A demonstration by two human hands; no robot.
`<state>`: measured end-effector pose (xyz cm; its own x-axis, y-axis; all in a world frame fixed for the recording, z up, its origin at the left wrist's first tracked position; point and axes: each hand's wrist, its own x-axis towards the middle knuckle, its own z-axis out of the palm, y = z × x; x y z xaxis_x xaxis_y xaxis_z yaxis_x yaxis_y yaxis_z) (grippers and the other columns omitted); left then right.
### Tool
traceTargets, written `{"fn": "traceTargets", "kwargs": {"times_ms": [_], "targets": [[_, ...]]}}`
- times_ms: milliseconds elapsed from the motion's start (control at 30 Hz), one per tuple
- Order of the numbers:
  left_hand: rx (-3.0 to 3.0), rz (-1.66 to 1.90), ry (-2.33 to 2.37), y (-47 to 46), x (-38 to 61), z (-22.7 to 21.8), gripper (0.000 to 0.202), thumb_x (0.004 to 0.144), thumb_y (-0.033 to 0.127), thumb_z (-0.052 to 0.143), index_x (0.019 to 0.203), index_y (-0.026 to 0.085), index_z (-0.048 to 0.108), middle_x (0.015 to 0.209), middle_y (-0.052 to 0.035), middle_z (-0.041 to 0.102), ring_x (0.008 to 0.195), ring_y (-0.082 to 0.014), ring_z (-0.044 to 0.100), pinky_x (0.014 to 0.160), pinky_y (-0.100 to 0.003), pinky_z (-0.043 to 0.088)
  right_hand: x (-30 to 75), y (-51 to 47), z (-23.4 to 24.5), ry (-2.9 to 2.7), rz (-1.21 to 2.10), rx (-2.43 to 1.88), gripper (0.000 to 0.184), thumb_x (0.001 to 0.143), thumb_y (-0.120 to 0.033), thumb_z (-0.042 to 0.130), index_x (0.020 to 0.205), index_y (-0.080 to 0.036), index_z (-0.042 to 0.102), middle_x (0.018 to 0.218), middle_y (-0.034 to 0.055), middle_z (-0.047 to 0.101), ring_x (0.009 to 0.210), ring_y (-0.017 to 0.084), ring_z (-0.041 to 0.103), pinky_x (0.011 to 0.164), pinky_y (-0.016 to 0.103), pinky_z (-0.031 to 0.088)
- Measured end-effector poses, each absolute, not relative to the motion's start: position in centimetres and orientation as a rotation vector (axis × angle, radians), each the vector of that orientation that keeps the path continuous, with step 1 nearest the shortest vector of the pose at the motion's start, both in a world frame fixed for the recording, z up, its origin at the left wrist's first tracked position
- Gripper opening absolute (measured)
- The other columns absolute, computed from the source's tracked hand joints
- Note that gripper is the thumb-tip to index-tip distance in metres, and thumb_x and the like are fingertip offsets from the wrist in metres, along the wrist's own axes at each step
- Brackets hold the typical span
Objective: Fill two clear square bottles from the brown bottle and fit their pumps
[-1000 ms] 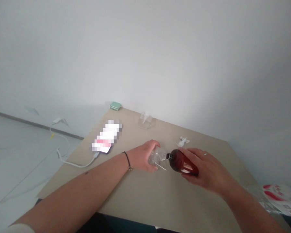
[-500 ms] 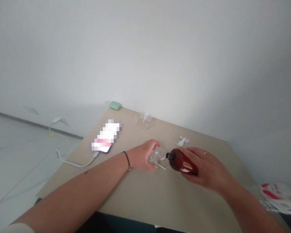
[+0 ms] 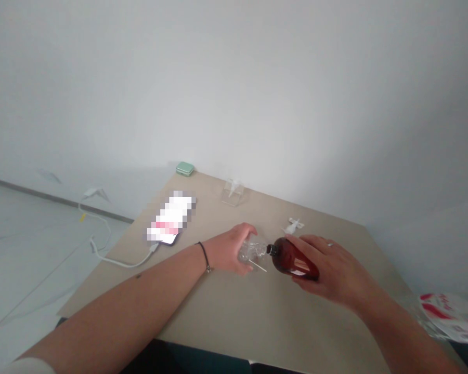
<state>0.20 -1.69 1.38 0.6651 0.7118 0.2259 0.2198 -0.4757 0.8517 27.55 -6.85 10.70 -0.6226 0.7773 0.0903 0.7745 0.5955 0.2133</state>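
My right hand (image 3: 327,267) is wrapped round a reddish-brown bottle (image 3: 294,259), tilted so that its uncapped dark neck points left. The neck is at the edge of a clear container (image 3: 253,252), which my left hand (image 3: 234,249) grips from its left side with thumb and fingers curved about it. A thin white stick (image 3: 258,265) shows at the container's near side; whether it is inside or beside it I cannot tell. Just beyond the bottle lies a white plastic piece like a pump head (image 3: 291,227). Any liquid flowing from the bottle is too faint to make out.
A phone (image 3: 171,218) with a blurred screen lies at left on the beige table (image 3: 234,317), plugged into a white cable (image 3: 128,265). Along the wall side are a green case (image 3: 184,169) and a clear holder (image 3: 233,193) with a white piece. A clear package (image 3: 450,314) is at far right.
Almost nothing differs. Both hands, the tilted bottle and the clear container stay in place, with only a tiny shift of the view.
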Motion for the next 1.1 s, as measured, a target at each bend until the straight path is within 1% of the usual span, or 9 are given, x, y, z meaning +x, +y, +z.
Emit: {"fn": "traceTargets", "kwargs": {"times_ms": [167, 567, 767, 967, 1100], "targets": [[2.030, 0.733, 0.721, -1.68, 0.13, 1.44, 0.075, 0.061, 0.031, 0.079, 0.123, 0.020, 0.039, 0.112, -0.0091, 0.053, 0.103, -0.0275, 0.055, 0.090, -0.043, 0.047, 27.39, -6.94, 10.97, 2.807, 0.371, 1.340, 0.074, 0.077, -0.037, 0.069, 0.144, -0.025, 0.043, 0.126, 0.0131, 0.066, 0.104, 0.031, 0.066, 0.084, 0.043, 0.053], [2.035, 0.714, 0.727, -1.69, 0.09, 1.73, 0.075, 0.061, 0.031, 0.080, 0.122, 0.017, 0.038, 0.110, -0.0101, 0.055, 0.106, -0.0313, 0.056, 0.090, -0.047, 0.049, 27.23, -6.88, 11.18, 2.789, 0.348, 1.349, 0.074, 0.077, -0.036, 0.069, 0.145, -0.025, 0.043, 0.128, 0.0125, 0.065, 0.105, 0.031, 0.066, 0.086, 0.044, 0.052], [2.037, 0.713, 0.732, -1.69, 0.15, 1.59, 0.077, 0.061, 0.030, 0.081, 0.123, 0.015, 0.038, 0.112, -0.0124, 0.054, 0.106, -0.0324, 0.057, 0.090, -0.048, 0.049, 27.26, -6.89, 11.23, 2.790, 0.369, 1.331, 0.073, 0.078, -0.036, 0.068, 0.145, -0.025, 0.042, 0.128, 0.0128, 0.065, 0.105, 0.031, 0.066, 0.086, 0.043, 0.052], [2.015, 0.722, 0.733, -1.76, 0.13, 1.62, 0.075, 0.061, 0.029, 0.081, 0.122, 0.017, 0.039, 0.109, -0.0114, 0.055, 0.106, -0.0329, 0.059, 0.089, -0.046, 0.050, 27.19, -6.97, 11.43, 2.807, 0.384, 1.310, 0.073, 0.077, -0.035, 0.068, 0.145, -0.025, 0.042, 0.126, 0.0124, 0.066, 0.103, 0.030, 0.066, 0.084, 0.042, 0.052], [2.016, 0.711, 0.734, -1.74, 0.07, 1.63, 0.076, 0.060, 0.030, 0.081, 0.123, 0.017, 0.039, 0.109, -0.0107, 0.056, 0.107, -0.0332, 0.059, 0.088, -0.046, 0.050, 27.08, -6.95, 11.55, 2.816, 0.387, 1.306, 0.074, 0.076, -0.035, 0.069, 0.144, -0.025, 0.043, 0.125, 0.0116, 0.066, 0.102, 0.030, 0.067, 0.084, 0.042, 0.052]]}}
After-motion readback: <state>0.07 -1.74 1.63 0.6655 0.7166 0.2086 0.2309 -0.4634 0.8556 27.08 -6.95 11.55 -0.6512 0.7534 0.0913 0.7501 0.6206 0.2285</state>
